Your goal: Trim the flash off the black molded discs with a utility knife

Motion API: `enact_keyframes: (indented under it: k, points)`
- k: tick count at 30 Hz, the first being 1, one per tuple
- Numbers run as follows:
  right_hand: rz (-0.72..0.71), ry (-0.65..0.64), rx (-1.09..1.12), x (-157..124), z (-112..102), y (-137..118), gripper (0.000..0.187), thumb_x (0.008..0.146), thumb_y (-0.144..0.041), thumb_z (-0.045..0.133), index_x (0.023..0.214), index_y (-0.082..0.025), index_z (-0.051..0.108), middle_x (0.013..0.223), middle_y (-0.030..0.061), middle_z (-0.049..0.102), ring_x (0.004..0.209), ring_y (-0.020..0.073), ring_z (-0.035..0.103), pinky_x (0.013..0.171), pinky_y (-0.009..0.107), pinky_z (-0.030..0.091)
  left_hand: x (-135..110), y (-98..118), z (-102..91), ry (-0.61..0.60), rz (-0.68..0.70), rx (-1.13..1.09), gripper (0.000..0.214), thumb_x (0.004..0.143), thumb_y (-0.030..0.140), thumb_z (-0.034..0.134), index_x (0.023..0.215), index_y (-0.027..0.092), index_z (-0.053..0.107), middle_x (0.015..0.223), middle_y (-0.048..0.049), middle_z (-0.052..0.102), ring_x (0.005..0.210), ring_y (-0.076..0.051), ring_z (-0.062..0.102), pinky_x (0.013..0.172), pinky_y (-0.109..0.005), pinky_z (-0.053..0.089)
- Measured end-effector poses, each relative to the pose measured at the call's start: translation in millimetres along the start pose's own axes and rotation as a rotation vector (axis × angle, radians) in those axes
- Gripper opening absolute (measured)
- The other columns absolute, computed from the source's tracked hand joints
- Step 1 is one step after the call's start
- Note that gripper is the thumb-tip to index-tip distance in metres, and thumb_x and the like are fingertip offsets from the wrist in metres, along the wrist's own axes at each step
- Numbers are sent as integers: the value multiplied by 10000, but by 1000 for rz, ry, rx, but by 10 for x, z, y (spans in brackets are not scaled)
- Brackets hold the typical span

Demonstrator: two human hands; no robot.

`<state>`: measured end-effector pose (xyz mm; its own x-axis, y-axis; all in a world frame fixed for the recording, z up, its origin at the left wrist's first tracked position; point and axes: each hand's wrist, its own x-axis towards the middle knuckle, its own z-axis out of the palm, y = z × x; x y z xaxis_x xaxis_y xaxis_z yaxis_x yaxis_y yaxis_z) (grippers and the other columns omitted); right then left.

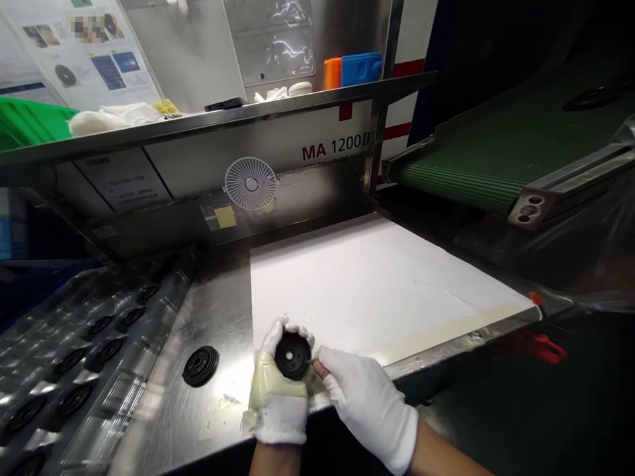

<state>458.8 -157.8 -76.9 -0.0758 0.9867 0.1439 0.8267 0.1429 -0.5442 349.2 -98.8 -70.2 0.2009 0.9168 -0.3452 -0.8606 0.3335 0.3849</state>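
Observation:
My left hand (281, 390), in a white glove with a yellowish coating, is wrapped round a black round plastic part (292, 356). The part's ribbed, hollow face has a pale spot at its centre and is turned up toward me. Close against its right edge is my right hand (370, 400) in a white glove, with bare skin showing at a fingertip. Its fingers are closed in a pinch on a small tool with a thin dark tip (310, 361); the rest of the tool is hidden. Left of my hands, a second black round part (201, 365) lies on the metal bench (218, 311).
A clear plastic tray (149, 370) with several black round parts stands at the left. A white sheet (367, 284) covers the right bench. Behind are a small white fan (251, 184) and a metal shelf (278, 102). A green conveyor (466, 172) runs at the right.

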Motion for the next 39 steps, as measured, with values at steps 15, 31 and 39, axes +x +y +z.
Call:
enact_keyframes:
  k: [15, 31, 39]
  points:
    - [3, 105, -1, -28, 12, -76, 221, 924, -272, 342, 761, -226, 482, 678, -22, 571, 594, 146, 514, 535, 250, 278, -98, 2, 89, -50, 88, -52, 58, 733, 124, 580, 780, 154, 594, 694, 5, 557, 673, -96, 556, 684, -243, 491]
    - [-15, 104, -25, -22, 57, -111, 160, 883, -213, 387, 747, -231, 471, 647, -32, 549, 571, 150, 496, 526, 278, 232, -198, 85, -62, -65, 122, 75, 207, 743, 166, 549, 945, 167, 593, 692, -15, 562, 654, -138, 564, 649, -280, 488]
    - [-23, 116, -15, -120, 195, -154, 161, 876, -220, 382, 748, -235, 478, 646, -29, 545, 561, 152, 483, 517, 278, 218, -103, 46, -90, -30, 156, 43, 155, 696, 131, 613, 840, 188, 604, 677, 13, 544, 649, -113, 555, 674, -272, 494]
